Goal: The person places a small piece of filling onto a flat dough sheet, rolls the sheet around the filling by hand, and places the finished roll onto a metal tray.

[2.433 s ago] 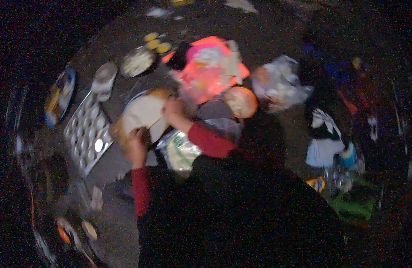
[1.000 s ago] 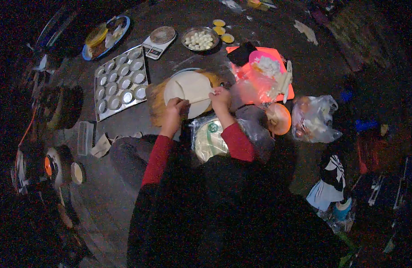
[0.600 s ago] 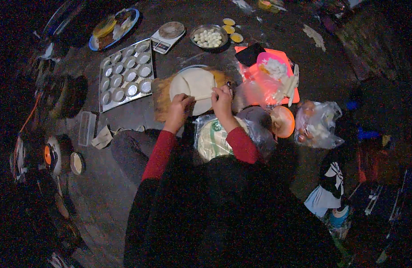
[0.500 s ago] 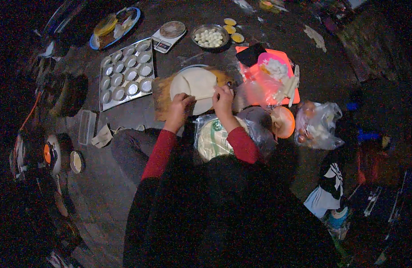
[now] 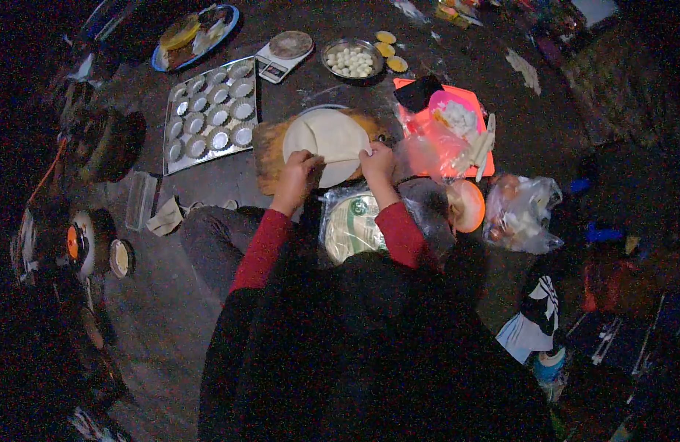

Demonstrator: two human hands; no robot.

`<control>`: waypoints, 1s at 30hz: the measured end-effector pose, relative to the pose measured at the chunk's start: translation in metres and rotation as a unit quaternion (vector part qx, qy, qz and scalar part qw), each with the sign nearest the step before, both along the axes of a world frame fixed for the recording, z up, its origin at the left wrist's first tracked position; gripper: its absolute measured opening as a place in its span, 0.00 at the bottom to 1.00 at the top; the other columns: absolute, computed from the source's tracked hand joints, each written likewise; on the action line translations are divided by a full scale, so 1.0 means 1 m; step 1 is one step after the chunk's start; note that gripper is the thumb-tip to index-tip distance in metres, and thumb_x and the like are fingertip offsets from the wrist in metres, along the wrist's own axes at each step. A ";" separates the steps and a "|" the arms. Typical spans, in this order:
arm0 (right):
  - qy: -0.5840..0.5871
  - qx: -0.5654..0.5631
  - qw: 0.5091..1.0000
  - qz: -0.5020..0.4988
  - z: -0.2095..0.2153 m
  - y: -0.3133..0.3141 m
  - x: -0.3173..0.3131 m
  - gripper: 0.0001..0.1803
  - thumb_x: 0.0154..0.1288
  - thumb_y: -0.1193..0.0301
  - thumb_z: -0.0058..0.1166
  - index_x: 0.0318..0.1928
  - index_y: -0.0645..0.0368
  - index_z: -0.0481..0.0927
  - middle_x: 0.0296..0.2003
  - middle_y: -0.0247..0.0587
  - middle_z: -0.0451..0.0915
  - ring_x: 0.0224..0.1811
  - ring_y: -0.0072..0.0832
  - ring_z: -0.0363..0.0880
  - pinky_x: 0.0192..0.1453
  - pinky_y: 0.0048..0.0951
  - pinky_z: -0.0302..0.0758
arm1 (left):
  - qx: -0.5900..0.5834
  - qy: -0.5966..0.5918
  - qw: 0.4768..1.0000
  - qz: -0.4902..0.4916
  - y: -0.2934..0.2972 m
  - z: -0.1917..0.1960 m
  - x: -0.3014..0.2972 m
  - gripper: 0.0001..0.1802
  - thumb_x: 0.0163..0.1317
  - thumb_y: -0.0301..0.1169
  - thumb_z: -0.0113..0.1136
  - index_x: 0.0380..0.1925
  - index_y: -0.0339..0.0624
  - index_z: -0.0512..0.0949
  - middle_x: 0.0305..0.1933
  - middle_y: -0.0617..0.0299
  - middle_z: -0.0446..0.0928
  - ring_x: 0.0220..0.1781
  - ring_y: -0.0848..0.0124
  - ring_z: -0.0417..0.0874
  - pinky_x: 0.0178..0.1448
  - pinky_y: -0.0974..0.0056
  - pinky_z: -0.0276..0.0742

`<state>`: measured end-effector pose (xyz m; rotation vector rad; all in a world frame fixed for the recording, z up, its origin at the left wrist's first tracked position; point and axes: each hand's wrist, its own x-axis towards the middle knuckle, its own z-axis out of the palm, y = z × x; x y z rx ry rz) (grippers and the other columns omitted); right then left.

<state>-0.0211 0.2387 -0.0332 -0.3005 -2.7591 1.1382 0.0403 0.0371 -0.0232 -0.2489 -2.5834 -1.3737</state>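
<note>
A thin round sheet of pale dough lies over another pale round on a wooden board, its near edge lifted toward me. My left hand pinches that edge near its middle, fingers closed. At the right end of the edge, my right hand grips the sheet between thumb and fingers. A crease runs down the sheet's left part. Just below my hands, in front of my lap, sits a clear plastic pack of round pale sheets, partly hidden by my right sleeve.
Left of the board stands a metal tray of fluted tins. Beyond are a kitchen scale, a bowl of small white balls and yellow-filled cups. Rightward lie an orange tray, an orange-rimmed bowl and a plastic bag.
My right hand has moved a little to the right, drawing the sheet's edge with it. My left hand stays in nearly the same place on the edge. The view has shifted slightly.
</note>
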 end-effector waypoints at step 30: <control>0.146 0.033 0.949 0.278 0.018 0.013 0.009 0.13 0.52 0.76 0.56 0.40 0.63 0.82 0.35 0.48 0.78 0.41 0.44 0.76 0.49 0.39 0.73 | -0.078 0.030 0.996 -0.006 -0.003 0.013 0.003 0.10 0.55 0.25 0.61 0.38 0.37 0.81 0.36 0.51 0.76 0.44 0.53 0.76 0.48 0.55 0.74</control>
